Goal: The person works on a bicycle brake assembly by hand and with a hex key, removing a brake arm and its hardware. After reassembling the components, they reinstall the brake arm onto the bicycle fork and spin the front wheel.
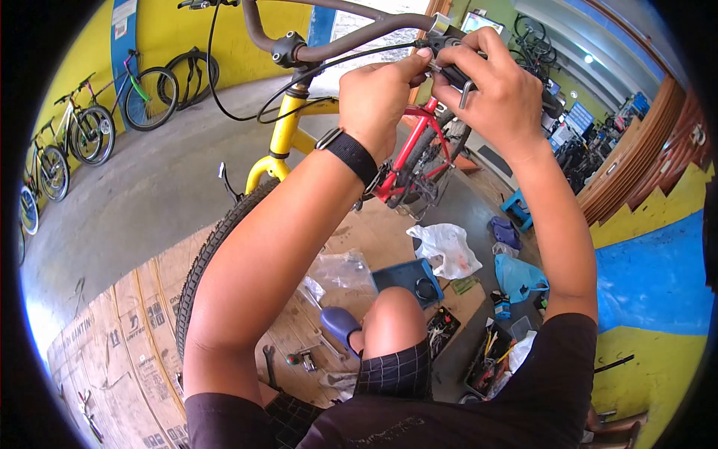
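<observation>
At the right end of the bicycle's brown handlebar [359, 46], both my hands are close together by the brake lever mount [447, 41]. My left hand [378, 93] is closed, thumb and fingertips pinched just under where the black brake cable [344, 54] meets the mount; what lies between them is hidden. My right hand [497, 93] is closed around a hex key, whose bent silver end [467, 95] sticks out below the fingers. The yellow frame [280, 142] and knobbly front tyre [213, 251] stand below, partly behind my left forearm.
A red bicycle [415, 146] stands just beyond. Cardboard [112, 344] covers the floor, with a wrench [270, 365], a blue tray [396, 280], plastic bags [446, 251] and a toolbox [490, 355]. More bicycles [90, 135] line the yellow wall.
</observation>
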The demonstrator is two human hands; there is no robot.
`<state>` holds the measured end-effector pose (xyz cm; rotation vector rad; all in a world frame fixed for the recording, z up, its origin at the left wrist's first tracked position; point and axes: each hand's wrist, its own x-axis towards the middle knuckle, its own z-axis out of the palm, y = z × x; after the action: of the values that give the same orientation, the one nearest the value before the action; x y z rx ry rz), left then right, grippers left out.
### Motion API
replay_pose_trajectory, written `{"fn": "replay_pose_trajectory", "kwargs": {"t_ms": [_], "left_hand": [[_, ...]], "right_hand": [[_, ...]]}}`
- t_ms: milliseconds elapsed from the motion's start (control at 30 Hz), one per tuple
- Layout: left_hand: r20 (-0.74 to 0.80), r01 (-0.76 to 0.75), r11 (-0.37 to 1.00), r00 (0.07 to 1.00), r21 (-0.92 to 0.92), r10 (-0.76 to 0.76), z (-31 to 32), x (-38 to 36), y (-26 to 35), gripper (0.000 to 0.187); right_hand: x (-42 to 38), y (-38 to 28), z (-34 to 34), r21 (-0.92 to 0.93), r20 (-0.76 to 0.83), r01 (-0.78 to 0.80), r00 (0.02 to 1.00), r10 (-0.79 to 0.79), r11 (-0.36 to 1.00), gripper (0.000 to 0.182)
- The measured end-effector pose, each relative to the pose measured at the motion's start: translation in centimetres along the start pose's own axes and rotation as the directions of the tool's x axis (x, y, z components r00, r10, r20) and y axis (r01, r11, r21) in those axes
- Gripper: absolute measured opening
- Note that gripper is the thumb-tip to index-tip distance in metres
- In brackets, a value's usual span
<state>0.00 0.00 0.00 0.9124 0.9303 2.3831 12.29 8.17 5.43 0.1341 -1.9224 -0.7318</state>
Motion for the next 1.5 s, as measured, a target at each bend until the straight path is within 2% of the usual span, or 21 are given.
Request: {"fn": "replay_pose_trajectory", "kwargs": {"t_ms": [67,167,267,367,400,500,533,633,767,867,967,1067,1167,1233,1300,1367,1433,1500], "left_hand": [[0.006,-0.008,1.000,1.000,0.023,0.008,0.0,-0.2,0.1,0.030],[0.049,0.010,0.994,0.999,-0.111,-0.004,-0.3,-0.4,-0.3,0.024],[0.122,0.005,0.986,0.992,-0.165,0.016,-1.0,0.2,-1.0,0.025],[0.168,-0.120,0.990,0.977,-0.072,0.130,-0.8,-0.2,-1.3,0.027],[0.160,-0.097,0.989,0.981,-0.108,0.113,-0.7,-0.3,-1.4,0.028],[0.130,-0.071,0.997,0.989,-0.022,0.073,-0.8,0.2,-1.4,0.029],[0.162,-0.083,0.996,0.983,-0.043,0.089,-1.0,0.6,-1.6,0.030],[0.133,-0.089,0.982,0.985,-0.168,0.112,-1.0,0.8,-2.0,0.030],[0.202,0.026,0.928,0.978,-0.371,0.053,-1.6,1.2,-2.2,0.027],[0.223,-0.070,0.991,0.970,-0.112,0.093,-1.9,1.1,-2.0,0.028],[0.211,-0.154,0.985,0.963,-0.083,0.169,-1.7,1.1,-2.9,0.030],[0.207,-0.137,0.989,0.967,-0.057,0.146,-1.7,0.9,-2.6,0.032],[0.213,-0.149,0.982,0.962,-0.113,0.170,-1.6,1.2,-3.0,0.033],[0.208,-0.149,0.986,0.965,-0.079,0.162,-1.6,0.4,-2.3,0.037],[0.217,-0.179,0.979,0.964,0.101,0.154,-2.6,-0.8,-1.5,0.043],[0.159,-0.222,0.930,0.970,0.291,0.182,-4.8,-3.2,-0.7,0.050],[0.153,-0.188,0.917,0.978,0.352,0.142,-8.1,-6.3,1.7,0.048],[0.032,-0.235,0.887,0.970,0.397,0.242,-12.0,-8.3,2.9,0.042]], "right_hand": [[0.0,0.1,0.0,0.011,-0.002,-0.004,1.000,0.005,1.000,0.022],[0.1,-0.1,0.1,0.015,-0.028,0.024,0.999,-0.024,1.000,0.022],[0.2,0.1,0.2,0.039,-0.035,0.025,0.999,-0.024,0.999,0.022],[0.3,-0.1,0.1,0.023,-0.024,0.052,0.998,-0.051,0.998,0.022],[0.3,-0.2,0.2,0.033,-0.026,0.032,0.999,-0.031,0.999,0.021],[0.4,-0.5,0.1,0.038,-0.009,0.029,1.000,-0.029,0.999,0.020],[0.4,-0.4,0.1,0.029,-0.008,0.033,0.999,-0.033,0.999,0.021],[0.4,-0.3,0.1,0.003,-0.008,0.051,0.999,-0.051,0.999,0.022],[0.5,-0.3,0.4,0.008,-0.007,0.053,0.999,-0.053,0.999,0.023],[0.5,-0.3,0.5,0.011,-0.016,0.059,0.998,-0.059,0.998,0.022],[0.5,-0.4,0.5,0.010,-0.019,0.057,0.998,-0.057,0.998,0.022],[0.5,-0.5,0.5,-0.001,-0.014,0.048,0.999,-0.048,0.999,0.021],[0.4,-0.3,0.4,-0.013,0.016,0.032,0.999,-0.032,0.999,0.024],[-0.2,0.8,0.4,-0.015,0.070,0.014,0.997,-0.013,1.000,0.031],[-0.1,0.5,0.0,0.003,-0.011,0.087,0.996,-0.087,0.996,0.033],[-0.3,-1.1,-1.5,0.075,-0.073,0.113,0.992,-0.107,0.991,0.038],[-0.9,-2.5,-3.1,0.167,-0.131,0.217,0.972,-0.196,0.962,0.036],[-2.4,-4.5,-4.8,0.298,-0.116,0.226,0.973,-0.200,0.928,0.032]]}}
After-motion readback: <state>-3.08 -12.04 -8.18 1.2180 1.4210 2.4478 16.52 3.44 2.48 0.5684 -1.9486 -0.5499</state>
